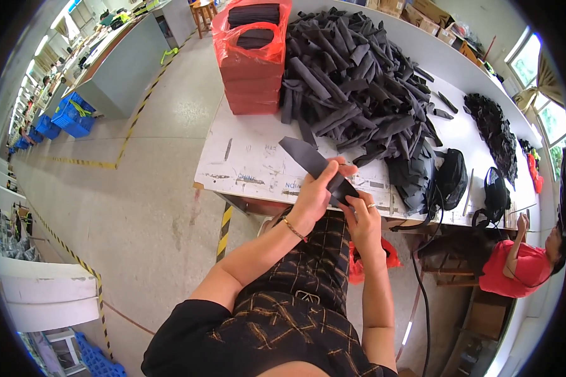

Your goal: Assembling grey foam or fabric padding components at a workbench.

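Hands [312, 196] both pinched one dark strip [303, 157], the left hand [312, 196] near its middle, the right hand [365, 217] at its near end. Longways, it slanted ahead and left, over the white surface [245, 154]. A big dark pile [358, 78] lay ahead, nearer the left hand.

Black sleeves [183, 336], gold-checked garment [277, 323], bracelet [294, 230]

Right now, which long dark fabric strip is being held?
The flat dark strip held by the left hand and right hand; the other loose strips lie on the white table.
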Available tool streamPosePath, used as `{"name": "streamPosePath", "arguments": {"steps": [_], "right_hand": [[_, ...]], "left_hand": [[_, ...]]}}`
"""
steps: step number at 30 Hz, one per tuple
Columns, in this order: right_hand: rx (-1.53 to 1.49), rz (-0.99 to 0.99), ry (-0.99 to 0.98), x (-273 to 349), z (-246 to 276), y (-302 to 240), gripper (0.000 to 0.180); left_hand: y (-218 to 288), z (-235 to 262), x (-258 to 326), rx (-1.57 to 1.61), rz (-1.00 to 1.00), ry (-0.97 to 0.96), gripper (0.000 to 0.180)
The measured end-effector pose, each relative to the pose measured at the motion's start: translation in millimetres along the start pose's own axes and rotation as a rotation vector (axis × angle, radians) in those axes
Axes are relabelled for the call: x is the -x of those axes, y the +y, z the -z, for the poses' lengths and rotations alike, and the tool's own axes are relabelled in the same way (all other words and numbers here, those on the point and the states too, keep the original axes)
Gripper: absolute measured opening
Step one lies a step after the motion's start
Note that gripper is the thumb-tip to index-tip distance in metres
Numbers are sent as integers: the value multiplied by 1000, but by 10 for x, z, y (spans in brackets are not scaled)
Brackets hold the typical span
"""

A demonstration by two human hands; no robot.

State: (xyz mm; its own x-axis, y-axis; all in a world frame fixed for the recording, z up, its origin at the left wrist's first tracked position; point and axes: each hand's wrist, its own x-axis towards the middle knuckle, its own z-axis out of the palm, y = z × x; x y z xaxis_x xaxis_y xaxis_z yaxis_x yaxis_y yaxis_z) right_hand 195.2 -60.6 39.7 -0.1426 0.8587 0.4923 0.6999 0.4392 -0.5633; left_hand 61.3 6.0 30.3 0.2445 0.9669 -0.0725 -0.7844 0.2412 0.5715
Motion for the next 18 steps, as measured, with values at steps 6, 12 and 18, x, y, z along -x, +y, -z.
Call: {"name": "streamPosePath", "arguments": {"steps": [6, 12, 18], "right_hand": [[-44, 98, 105, 12, -11, 93, 15], [-75, 158, 106, -91, -76, 58, 15], [-99, 148, 102, -117, -77, 48, 15]], "left_hand": [[118, -67, -70, 144, -115, -54, 31], [-131, -132, 79, 169, -10, 27, 31], [-133, -123, 91, 156, -32, 7, 30]]}}
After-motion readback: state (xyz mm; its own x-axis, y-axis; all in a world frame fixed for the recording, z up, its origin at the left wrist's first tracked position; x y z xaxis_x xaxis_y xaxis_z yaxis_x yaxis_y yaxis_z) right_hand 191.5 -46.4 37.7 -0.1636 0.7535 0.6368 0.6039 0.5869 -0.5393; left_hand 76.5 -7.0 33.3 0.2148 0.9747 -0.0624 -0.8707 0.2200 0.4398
